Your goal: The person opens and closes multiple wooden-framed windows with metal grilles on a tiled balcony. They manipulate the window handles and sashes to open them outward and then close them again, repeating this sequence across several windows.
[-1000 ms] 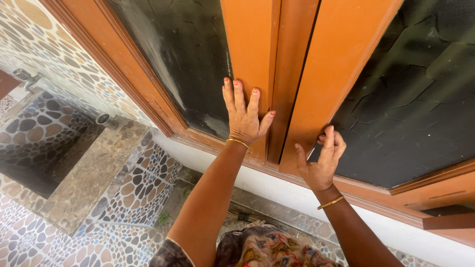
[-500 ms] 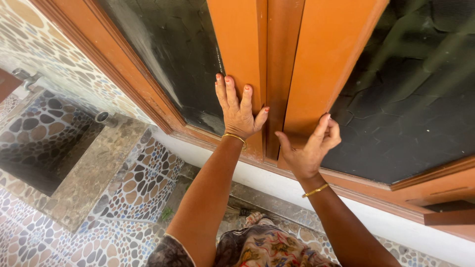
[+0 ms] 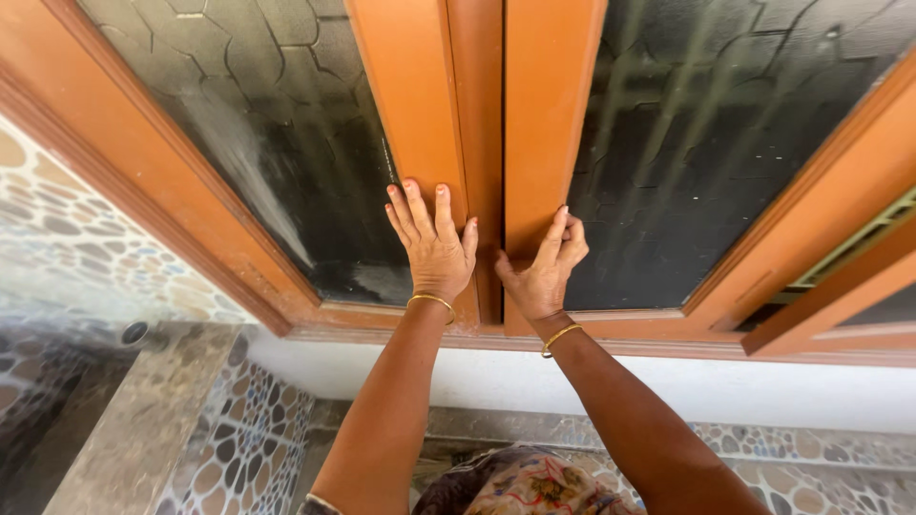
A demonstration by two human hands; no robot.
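Patterned garment (image 3: 520, 482) nearest. Left hand (image 3: 434, 250) flat, fingers spread, pressed on left orange wooden window sash (image 3: 410, 105). Right hand (image 3: 544, 272) half-curled, fingertips on right orange wooden sash (image 3: 549, 105). Dark textured glass panes (image 3: 277, 124) beyond, pebble-tiled wall (image 3: 67, 248) left.

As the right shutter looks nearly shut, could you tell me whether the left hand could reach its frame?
Probably yes: the left hand lies flat on the left shutter, beside the right shutter, and only the right hand occupies its lower frame.

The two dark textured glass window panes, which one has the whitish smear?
The left pane, beside the flat left hand; the right pane shows none.
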